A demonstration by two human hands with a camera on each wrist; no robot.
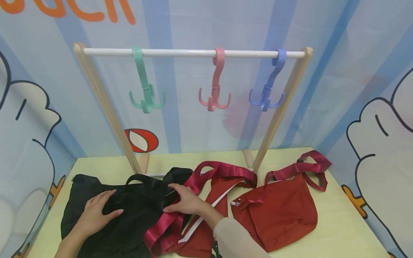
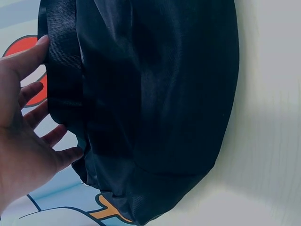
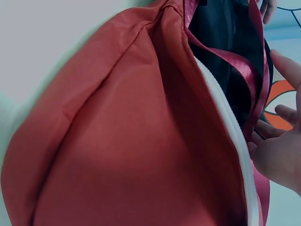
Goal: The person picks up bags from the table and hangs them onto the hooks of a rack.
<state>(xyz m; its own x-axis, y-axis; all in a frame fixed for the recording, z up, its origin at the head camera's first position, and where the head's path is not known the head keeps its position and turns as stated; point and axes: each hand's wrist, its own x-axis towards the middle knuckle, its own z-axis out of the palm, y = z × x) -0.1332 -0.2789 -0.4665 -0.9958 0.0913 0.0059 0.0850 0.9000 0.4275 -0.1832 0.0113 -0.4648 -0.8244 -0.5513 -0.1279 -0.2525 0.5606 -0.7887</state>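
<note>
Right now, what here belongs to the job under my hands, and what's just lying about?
In the job, apparently:
black fabric bag, your left hand touching it
possibly the middle red bag, its crimson strap by your right hand

Apparently spare:
red bag on the right
green hook, pink hook, blue hook on the white rod

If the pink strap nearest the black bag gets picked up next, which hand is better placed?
Probably the right. In the head view, the right hand is right at the pink strap, while the left hand is farther off, over the black bag.
</note>
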